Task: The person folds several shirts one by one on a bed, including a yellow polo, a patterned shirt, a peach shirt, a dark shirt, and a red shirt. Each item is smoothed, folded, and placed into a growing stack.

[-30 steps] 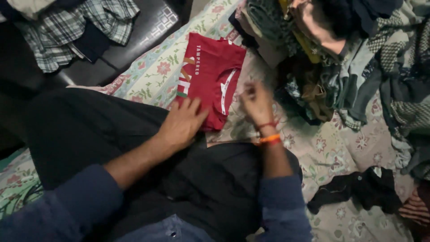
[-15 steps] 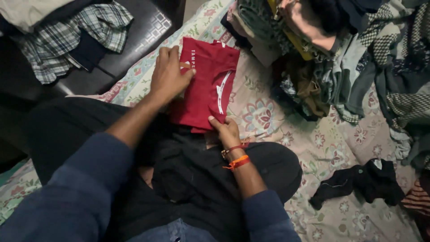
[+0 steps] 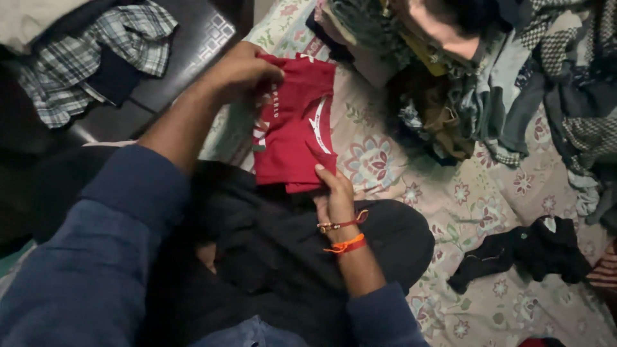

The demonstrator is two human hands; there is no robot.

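Red T-shirt point(image 3: 292, 135), folded to a narrow rectangle, lies on the floral bedsheet point(image 3: 450, 199) close to the bed's left edge, its near end touching the person's dark-trousered lap point(image 3: 283, 250).

Left hand point(image 3: 241, 67): closed on the shirt's far left corner, fingers curled over the cloth, that corner lifted slightly off the sheet. Right hand point(image 3: 334, 199): closed in a pinch on the near right corner, thumb on top. Two thread bands, one dark red and one orange, on that wrist.

Shirt's look: deep red knit, soft and limp. White neckline trim runs as a curved stripe down the right half. Print in white and other colours shows along the left fold, partly tucked under. Folds fairly even; the near hem is rumpled where it meets the lap.

Risks, as judged from this hold:
- Only two opposite corners are gripped. If lifted this way, the unsupported middle would likely sag and the fold would open.
- Far corner sits near the bed's left edge; a slip of the left hand could drop that end over the side toward the dark stool point(image 3: 193, 58) and the checked shirt point(image 3: 96, 58).
- Heap of unsorted clothes point(image 3: 488, 71) crowds the far right of the bed, just beside the shirt; a loose sleeve could snag it.
- Black garment point(image 3: 527, 254) lies apart near the right edge.
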